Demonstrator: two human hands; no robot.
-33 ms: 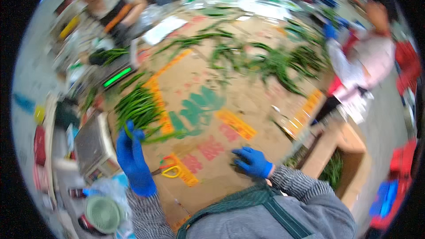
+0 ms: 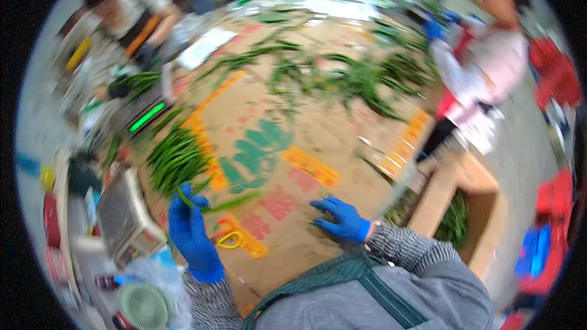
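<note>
My left hand [image 2: 194, 232], in a blue glove, pinches one end of a long green pepper [image 2: 235, 201]. The pepper lies out to the right, low over the cardboard. Just beyond that hand is a heap of long green peppers [image 2: 174, 159], roughly lined up. Yellow-and-red-handled scissors [image 2: 229, 238] rest on the cardboard to the right of my left wrist. My right hand [image 2: 343, 220], also blue-gloved, is palm down near the table's front right with its fingers apart. I see nothing held in it; its underside is hidden.
Cardboard with orange tape [image 2: 312, 167] covers the table. Loose green peppers [image 2: 367, 95] are scattered across the far side. At the left stand a scale with a green-lit display [image 2: 147, 117] and a green basket [image 2: 143, 305]; at the right, a cardboard box [image 2: 483, 208]. Two people work at the far left and right.
My left hand has drawn a little away from the heap, rightward and nearer me, with the pepper in it. The whole view has shifted slightly; my right hand stays much the same.
</note>
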